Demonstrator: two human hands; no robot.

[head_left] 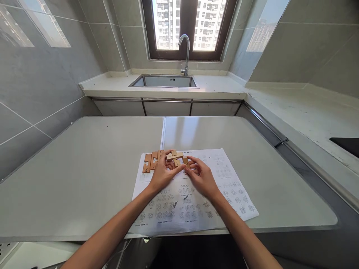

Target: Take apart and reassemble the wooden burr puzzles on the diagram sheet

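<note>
Small wooden blocks, joined into a cluster (175,156), are held just above a printed paper sheet (224,186). My left hand (164,173) grips the cluster from the left, thumb in front, with its other fingers partly hidden behind. On the right side, my right hand (202,177) pinches a small wooden block (185,160) beside the cluster; whether that block is joined to it I cannot tell. Flat notched wooden pieces (146,163) with dark marks lie side by side on the sheet's upper left corner, partly covered by my left hand.
The sheet shows rows of small diagrams and lies on a pale table (92,175) with a seam. Beyond the table are a counter (218,83), a sink (164,81) and a faucet (186,56) below a window. Another counter runs along the right with a dark object (346,145).
</note>
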